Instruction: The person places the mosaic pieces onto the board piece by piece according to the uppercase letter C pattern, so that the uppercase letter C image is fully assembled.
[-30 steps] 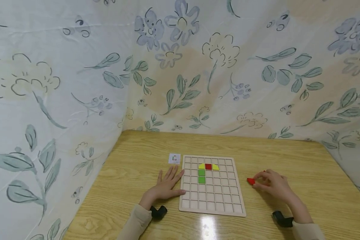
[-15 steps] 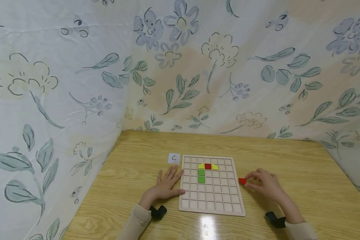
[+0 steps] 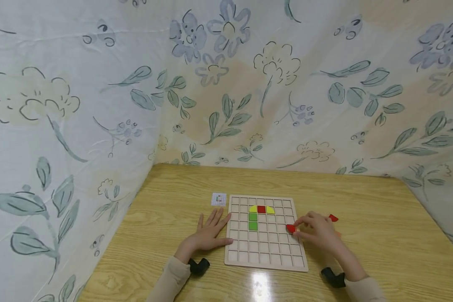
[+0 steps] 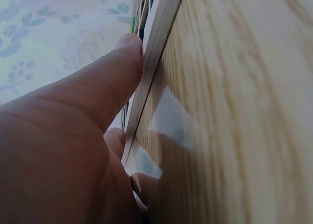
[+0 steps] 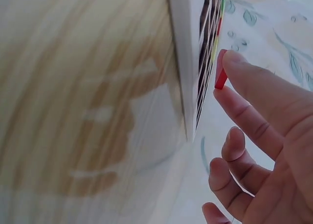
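Note:
A pale wooden grid board lies on the table. Near its upper middle sit a red square tile, two yellow rounded tiles, one of them this yellow tile, and two green square tiles, such as this green tile. My right hand pinches a red rounded tile between thumb and index finger, above the board's right side; the right wrist view shows this red tile held edge-on. My left hand lies with fingers spread at the board's left edge, its thumb touching the rim.
A small printed card with a grid pattern lies behind my left hand. Right of the board lies another red tile, with an orange piece partly hidden by my right hand. A floral cloth hangs behind the table.
My right hand has moved left with the red rounded tile, from the table to over the board's right side, uncovering the other red tile. The left hand has stayed still.

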Demonstrator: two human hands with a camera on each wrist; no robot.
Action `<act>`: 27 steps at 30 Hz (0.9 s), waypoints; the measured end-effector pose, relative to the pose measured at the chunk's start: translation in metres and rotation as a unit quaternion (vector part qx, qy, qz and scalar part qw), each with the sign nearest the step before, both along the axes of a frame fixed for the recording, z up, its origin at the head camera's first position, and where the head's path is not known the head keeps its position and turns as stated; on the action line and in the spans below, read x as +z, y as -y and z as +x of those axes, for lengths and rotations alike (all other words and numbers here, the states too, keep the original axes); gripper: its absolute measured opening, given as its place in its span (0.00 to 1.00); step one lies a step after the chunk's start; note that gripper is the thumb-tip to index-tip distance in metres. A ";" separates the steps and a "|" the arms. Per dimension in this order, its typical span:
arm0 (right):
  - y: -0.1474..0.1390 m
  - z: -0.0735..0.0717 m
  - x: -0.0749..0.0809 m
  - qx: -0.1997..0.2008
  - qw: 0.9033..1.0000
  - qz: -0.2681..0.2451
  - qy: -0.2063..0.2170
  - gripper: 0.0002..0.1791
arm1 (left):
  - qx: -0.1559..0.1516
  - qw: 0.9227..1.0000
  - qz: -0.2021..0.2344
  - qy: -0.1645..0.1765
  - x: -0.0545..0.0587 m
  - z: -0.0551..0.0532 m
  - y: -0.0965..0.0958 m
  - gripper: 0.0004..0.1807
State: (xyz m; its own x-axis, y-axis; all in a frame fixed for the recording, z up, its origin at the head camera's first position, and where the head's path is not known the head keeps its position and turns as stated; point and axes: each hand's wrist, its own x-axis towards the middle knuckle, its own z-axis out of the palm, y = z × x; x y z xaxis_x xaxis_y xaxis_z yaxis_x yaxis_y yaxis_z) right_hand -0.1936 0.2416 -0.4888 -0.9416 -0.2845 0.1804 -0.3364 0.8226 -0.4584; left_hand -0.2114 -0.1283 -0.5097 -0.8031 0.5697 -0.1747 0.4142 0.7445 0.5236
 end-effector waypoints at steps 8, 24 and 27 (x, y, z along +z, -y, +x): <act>0.024 -0.002 0.002 0.015 1.000 -0.005 -0.001 0.10 | -0.002 1.000 -0.002 -0.004 0.001 -0.001 0.000 0.44; 0.060 -0.001 0.001 0.064 0.998 0.001 -0.029 0.10 | 0.000 1.000 0.008 0.000 0.003 0.003 0.000 0.44; 0.064 0.000 0.002 0.066 0.997 -0.002 -0.033 0.10 | 0.001 1.000 0.009 0.001 0.003 0.003 -0.001 0.44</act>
